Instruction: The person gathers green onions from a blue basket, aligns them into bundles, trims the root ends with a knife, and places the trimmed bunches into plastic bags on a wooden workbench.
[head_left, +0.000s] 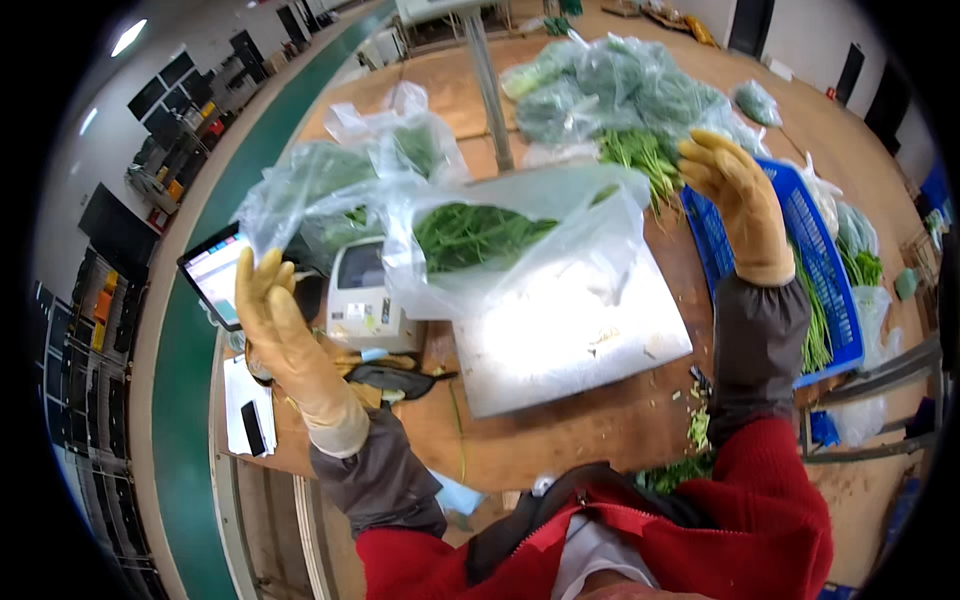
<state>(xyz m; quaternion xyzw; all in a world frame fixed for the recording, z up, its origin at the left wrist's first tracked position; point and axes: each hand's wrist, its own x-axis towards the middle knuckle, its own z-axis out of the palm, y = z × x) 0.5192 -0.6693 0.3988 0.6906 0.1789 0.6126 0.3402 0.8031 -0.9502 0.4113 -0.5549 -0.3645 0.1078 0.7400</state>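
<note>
My left hand (289, 337), in a yellowish rubber glove, is raised at the left beside a label printer (367, 300). Its fingertips meet the drooping edge of a clear plastic bag (262, 202); whether they pinch it is unclear. My right hand (731, 199), gloved the same way, is lifted over the near-left rim of a blue plastic crate (829, 300) and holds nothing. Between the hands, an open clear plastic bag (600, 240) of long green leafy vegetables (480, 236) lies on the steel platform (555, 360) of a scale.
The scale's metal post (487, 90) rises behind the bag. More bagged greens (630, 82) are heaped at the back, with loose green stalks (641, 161) before them. A tablet (214, 274), papers (244, 397) and a phone (253, 429) occupy the table's left side.
</note>
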